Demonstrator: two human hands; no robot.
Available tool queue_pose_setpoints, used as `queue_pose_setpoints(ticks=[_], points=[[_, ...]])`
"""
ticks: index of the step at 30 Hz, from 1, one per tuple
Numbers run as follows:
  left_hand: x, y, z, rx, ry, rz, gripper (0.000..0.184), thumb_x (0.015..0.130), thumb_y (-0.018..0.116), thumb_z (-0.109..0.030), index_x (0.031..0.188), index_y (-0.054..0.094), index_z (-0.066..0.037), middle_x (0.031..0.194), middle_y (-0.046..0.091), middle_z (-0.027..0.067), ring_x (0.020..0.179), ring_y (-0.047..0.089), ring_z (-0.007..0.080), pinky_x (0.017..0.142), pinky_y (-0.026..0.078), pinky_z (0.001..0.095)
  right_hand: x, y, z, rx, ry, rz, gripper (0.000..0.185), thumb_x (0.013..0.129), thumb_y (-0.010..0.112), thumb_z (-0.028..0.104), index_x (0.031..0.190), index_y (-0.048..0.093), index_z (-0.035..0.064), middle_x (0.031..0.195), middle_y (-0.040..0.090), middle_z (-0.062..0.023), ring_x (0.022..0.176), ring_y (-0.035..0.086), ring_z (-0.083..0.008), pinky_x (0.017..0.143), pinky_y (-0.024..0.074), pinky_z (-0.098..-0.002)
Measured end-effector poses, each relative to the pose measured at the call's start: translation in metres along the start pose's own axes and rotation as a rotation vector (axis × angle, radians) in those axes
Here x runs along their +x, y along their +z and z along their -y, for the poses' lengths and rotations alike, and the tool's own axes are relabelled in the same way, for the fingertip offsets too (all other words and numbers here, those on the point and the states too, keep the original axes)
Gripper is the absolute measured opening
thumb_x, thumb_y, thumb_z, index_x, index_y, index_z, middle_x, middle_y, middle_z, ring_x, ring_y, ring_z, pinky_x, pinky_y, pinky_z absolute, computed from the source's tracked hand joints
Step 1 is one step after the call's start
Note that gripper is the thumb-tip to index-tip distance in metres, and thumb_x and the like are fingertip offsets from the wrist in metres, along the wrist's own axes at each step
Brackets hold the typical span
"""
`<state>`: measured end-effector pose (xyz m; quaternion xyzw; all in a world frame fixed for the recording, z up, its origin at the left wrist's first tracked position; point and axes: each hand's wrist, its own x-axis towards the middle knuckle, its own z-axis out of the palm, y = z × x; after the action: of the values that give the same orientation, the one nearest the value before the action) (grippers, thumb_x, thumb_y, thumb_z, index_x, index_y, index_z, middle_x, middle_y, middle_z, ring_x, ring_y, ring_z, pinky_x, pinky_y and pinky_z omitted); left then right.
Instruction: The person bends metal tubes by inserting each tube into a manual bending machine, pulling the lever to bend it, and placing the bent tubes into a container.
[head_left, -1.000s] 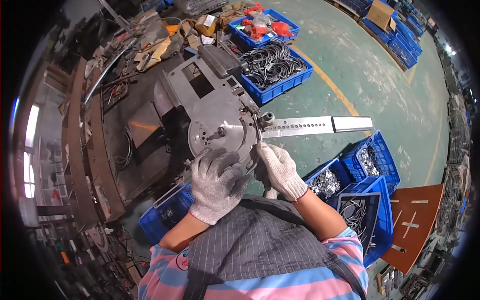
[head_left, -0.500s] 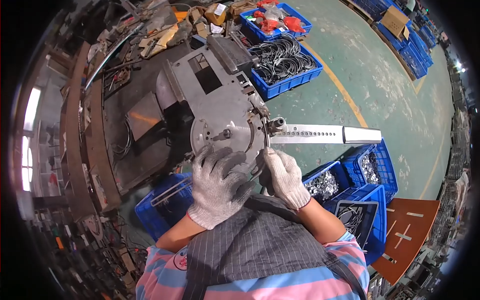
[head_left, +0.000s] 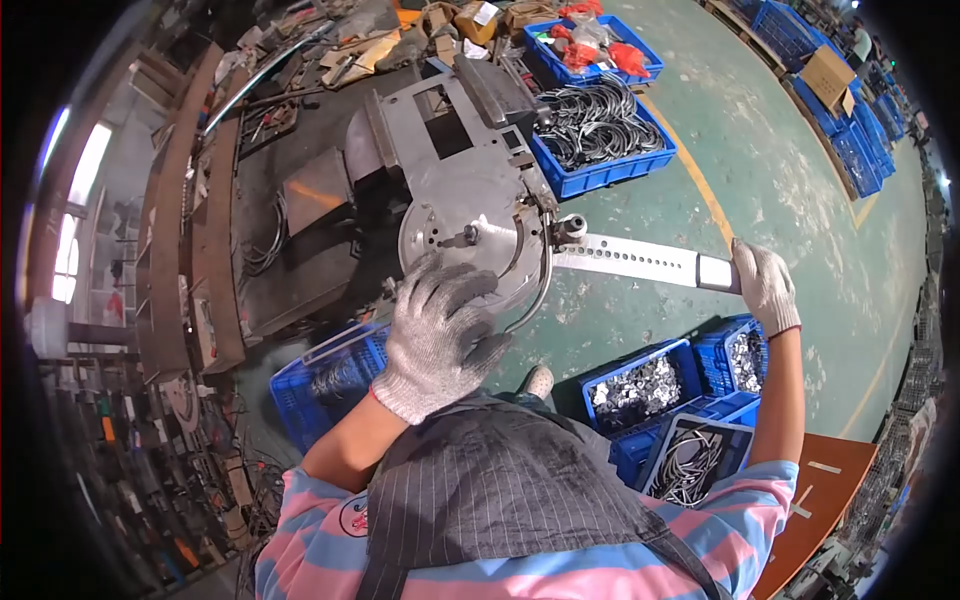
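My left hand point(head_left: 440, 335), in a grey-white glove, rests over the near rim of a round metal disc point(head_left: 417, 240). Its fingers are apart, and I see nothing held in it. On the right, my gloved right hand point(head_left: 765, 287) closes around the outer end of a long flat lever point(head_left: 630, 257) with a row of holes. A bent metal rod point(head_left: 546, 285) runs past the disc's right side and curves down toward my left hand; its lower end is free. Beside the rod, at the lever's inner end, sits a roller point(head_left: 572, 229).
Blue crates hold curved metal pieces point(head_left: 600, 130) at the back and small metal parts point(head_left: 640, 392) near my right arm. Another blue crate point(head_left: 300, 405) stands at lower left. A steel bench point(head_left: 320, 255) lies left of the disc. An orange-brown board point(head_left: 825, 490) is at lower right.
My right hand has left the rod beside the disc and moved right onto the lever's outer end. My left hand stays at the disc. The view has shifted slightly.
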<state>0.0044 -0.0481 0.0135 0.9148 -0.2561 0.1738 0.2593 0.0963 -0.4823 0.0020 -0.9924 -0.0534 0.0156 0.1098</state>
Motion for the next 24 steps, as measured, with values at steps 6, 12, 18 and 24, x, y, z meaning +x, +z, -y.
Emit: queue_pose_setpoints(ticks=[6,12,18,24], points=[[-0.004,0.003,0.005,-0.020,0.083,-0.044,0.026,0.068,0.082,-0.015,0.080,0.059,-0.012,0.114,0.065,0.0117,0.113,0.059,0.0371,0.108,0.039,0.0567,-0.035,0.028,0.001,-0.171,-0.001,-0.180,0.027,0.100,0.048,0.027,0.106,0.065,0.0073,0.098,0.068,-0.0188,0.093,0.065,-0.0392,0.081,0.0515,-0.0480],[-0.010,0.007,0.015,-0.025,0.113,-0.196,0.019,0.070,0.080,-0.017,0.081,0.065,-0.012,0.115,0.064,0.0087,0.116,0.056,0.0331,0.103,0.042,0.0486,-0.184,0.069,0.073,-0.507,-0.092,-0.595,0.015,0.095,0.056,0.016,0.106,0.064,0.0101,0.098,0.070,-0.0138,0.086,0.069,-0.0314,0.071,0.0552,-0.0426],[-0.021,-0.002,0.038,-0.123,0.218,-0.120,0.033,0.075,0.072,-0.015,0.106,0.063,-0.016,0.122,0.058,0.0083,0.118,0.053,0.0336,0.102,0.041,0.0501,-0.300,0.053,0.329,0.051,0.699,0.142,0.034,0.081,0.074,0.030,0.102,0.062,0.0058,0.091,0.068,-0.0234,0.077,0.068,-0.0393,0.069,0.0532,-0.0496],[-0.017,-0.002,0.031,-0.003,0.143,-0.014,0.024,0.078,0.073,-0.014,0.101,0.072,-0.013,0.109,0.064,0.0081,0.113,0.056,0.0335,0.098,0.043,0.0492,-0.311,0.061,0.331,0.060,0.718,-0.117,0.024,0.078,0.072,0.020,0.096,0.064,0.0069,0.087,0.068,-0.0196,0.082,0.068,-0.0393,0.073,0.0539,-0.0495]])
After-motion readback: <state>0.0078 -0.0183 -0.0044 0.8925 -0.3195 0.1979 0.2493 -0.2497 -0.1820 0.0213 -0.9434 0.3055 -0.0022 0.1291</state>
